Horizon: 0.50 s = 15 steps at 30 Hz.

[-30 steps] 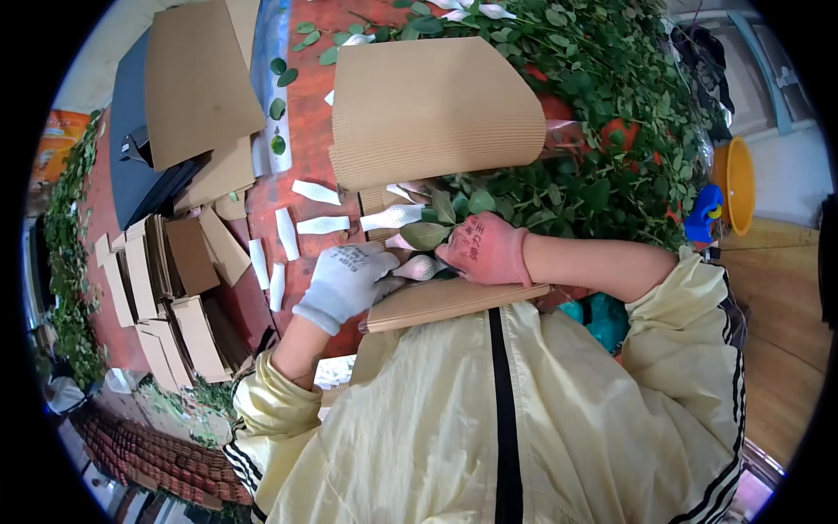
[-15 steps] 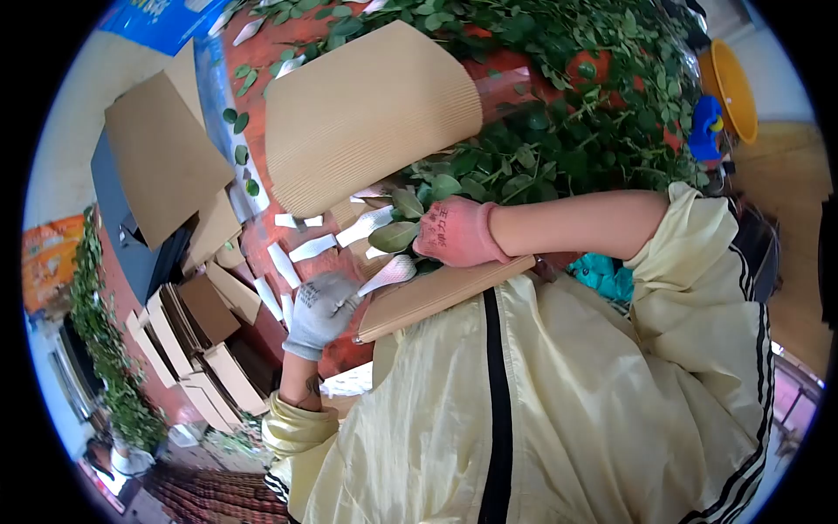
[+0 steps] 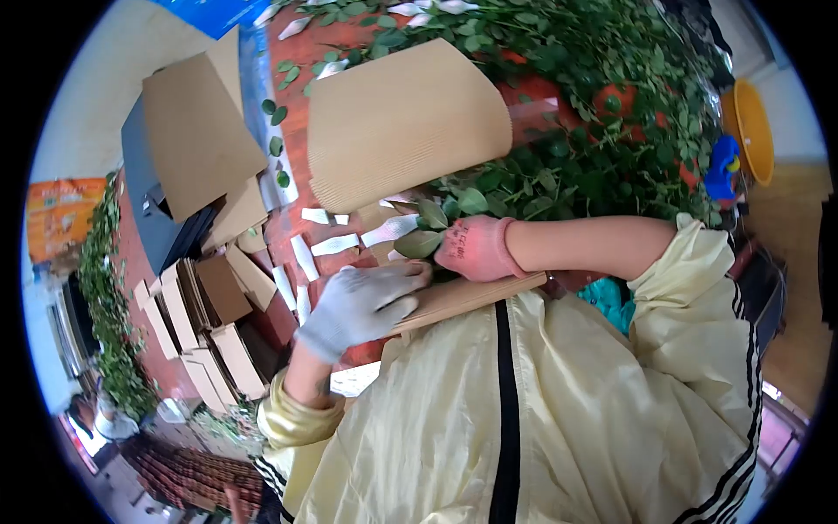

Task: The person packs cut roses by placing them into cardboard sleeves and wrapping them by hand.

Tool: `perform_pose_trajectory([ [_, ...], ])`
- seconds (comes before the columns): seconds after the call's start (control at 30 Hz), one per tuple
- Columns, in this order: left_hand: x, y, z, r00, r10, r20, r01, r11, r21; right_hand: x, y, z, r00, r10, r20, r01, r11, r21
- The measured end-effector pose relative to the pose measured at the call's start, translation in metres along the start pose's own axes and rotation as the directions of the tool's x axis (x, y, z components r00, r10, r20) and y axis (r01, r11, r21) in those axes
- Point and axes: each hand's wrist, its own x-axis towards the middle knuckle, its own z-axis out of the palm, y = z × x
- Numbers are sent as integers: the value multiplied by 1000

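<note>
My left hand (image 3: 371, 301), in a grey-white glove, lies with stretched fingers over the left part of a corrugated cardboard sheet (image 3: 480, 294) against my front. Whatever is under its palm is hidden. Just right of it, my right hand (image 3: 476, 247) in a pink glove is closed at the sheet's upper edge. Large green leaves (image 3: 422, 243) stick out beside its fingers; the stems inside the fist are hidden. A flower bud in a white net sleeve (image 3: 390, 230) lies beyond the hands, near loose white sleeves (image 3: 335, 244) on the red table (image 3: 288, 231).
A larger corrugated sheet (image 3: 406, 127) lies ahead, beside a heap of leafy stems (image 3: 576, 166). Folded cardboard pieces (image 3: 205, 314) and a tall brown board (image 3: 196, 135) stand on the left. A yellow basin (image 3: 752, 131) is at far right. Another person (image 3: 109, 419) shows at lower left.
My left hand has moved right and opened from a pinch by a netted bud to stretched fingers, covering where the bud lay. The right hand stays closed at the sheet; the view has shifted slightly.
</note>
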Motion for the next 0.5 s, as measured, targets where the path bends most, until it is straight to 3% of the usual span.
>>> perform_pose_trajectory([
  [0.03, -1, -7, 4, 1000, -7, -26, 7, 1000, 6, 4, 0, -5, 980, -72, 183, 89, 992, -92],
  [0.1, -4, -14, 10, 989, -100, 110, 102, 995, -9, -12, -17, -24, 991, -80, 108, 98, 980, -172],
  [0.17, -5, -16, 10, 980, -145, 136, 146, 989, 0, -12, -27, -37, 991, -126, 51, 134, 970, -202],
  [0.2, -6, -16, 10, 967, -179, 179, 179, 984, 14, -3, -31, -37, 964, -154, -214, 125, 981, -146],
  [0.23, -8, -16, 9, 952, -209, 223, 207, 978, 37, 3, -33, -36, 868, -153, -472, 127, 988, -86],
  [0.27, -9, -14, 8, 953, -216, 211, 214, 976, 36, 15, -25, -19, 869, -165, -467, 136, 986, -95],
  [0.33, -12, -10, 8, 934, -267, 238, 283, 959, -33, 39, -2, 29, 909, 0, -417, -72, 985, -157],
  [0.4, -15, -11, 10, 934, -285, 214, 295, 955, -18, 18, 6, 16, 832, -19, -555, -125, 967, -221],
  [0.47, -15, -11, 9, 934, -287, 213, 295, 955, -6, 7, 6, 5, 944, 75, -322, -157, 959, -237],
  [0.5, -12, -9, 3, 919, -289, 267, 301, 954, -4, 7, 7, 11, 946, 73, -316, -155, 958, -242],
])
